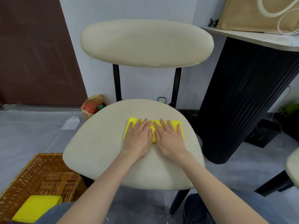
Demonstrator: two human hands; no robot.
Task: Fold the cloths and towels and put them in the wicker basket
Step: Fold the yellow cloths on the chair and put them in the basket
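Note:
A bright yellow cloth [129, 125], folded into a long strip, lies flat on the cream seat of a chair [100, 143]. My left hand [139, 136] presses flat on its left half with straight fingers. My right hand [169, 136] presses flat on its right half, fingers spread. The two hands lie side by side, almost touching. At the lower left on the floor stands the wicker basket [25, 175]. Inside it lies another folded yellow cloth [37, 207].
The chair's cream backrest [145, 43] rises behind the seat. A black ribbed table base [239, 97] stands close on the right under a white tabletop [252, 37] with a tan bag [258, 13]. A paper bag [93, 105] sits by the wall.

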